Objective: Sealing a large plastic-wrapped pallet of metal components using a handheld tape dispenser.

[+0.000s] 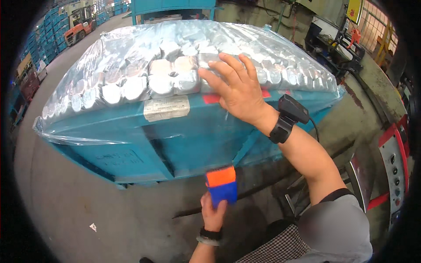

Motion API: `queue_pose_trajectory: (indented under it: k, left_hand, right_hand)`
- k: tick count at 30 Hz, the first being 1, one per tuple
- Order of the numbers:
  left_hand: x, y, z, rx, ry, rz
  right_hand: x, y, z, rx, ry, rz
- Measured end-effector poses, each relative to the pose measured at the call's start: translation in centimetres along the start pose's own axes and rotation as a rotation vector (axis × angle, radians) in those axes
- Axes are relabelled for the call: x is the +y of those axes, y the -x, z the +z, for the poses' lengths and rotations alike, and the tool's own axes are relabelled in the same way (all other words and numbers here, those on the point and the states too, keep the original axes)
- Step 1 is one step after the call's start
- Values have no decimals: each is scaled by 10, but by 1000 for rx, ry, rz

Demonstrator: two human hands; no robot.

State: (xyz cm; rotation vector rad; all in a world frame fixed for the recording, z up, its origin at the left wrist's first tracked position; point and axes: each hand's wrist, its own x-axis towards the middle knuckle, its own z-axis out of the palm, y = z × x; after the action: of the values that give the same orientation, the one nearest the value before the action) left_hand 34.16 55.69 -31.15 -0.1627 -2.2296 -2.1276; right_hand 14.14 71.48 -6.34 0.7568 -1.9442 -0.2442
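My left hand (213,212) is closed round a small block-shaped thing, orange (220,177) at the top and blue (222,194) below, with a dark upper edge. It is held low, in front of a teal metal bin (197,149). Higher up, my right hand (243,90) has its fingers spread over clear plastic film (127,48) that covers the bin's load. I cannot tell how firmly it touches. Under the film lie rows of silvery metal parts (174,83). A pale paper label (166,108) and red patches (212,99) show along the bin's upper edge.
An orange forklift (80,28) stands at the far left by stacked blue crates (49,37). Another teal bin (171,5) is behind the load. On the right are dark machinery (333,44) and a red-edged control panel (394,168). A white scrap (93,227) lies on the floor.
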Motion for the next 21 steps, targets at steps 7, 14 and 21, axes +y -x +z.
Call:
queue_pose_trajectory:
  k: [7,14,21]
  left_hand:
    - [-10,-4,6,39,64,-300]
    - [19,-93,19,82,-43,-426]
    - [20,-89,20,151,-14,-412]
  right_hand:
    - [0,-3,4,1,-8,-16]
    - [4,-2,4,1,-21,-20]
    - [-14,30,-36,131,-527,107]
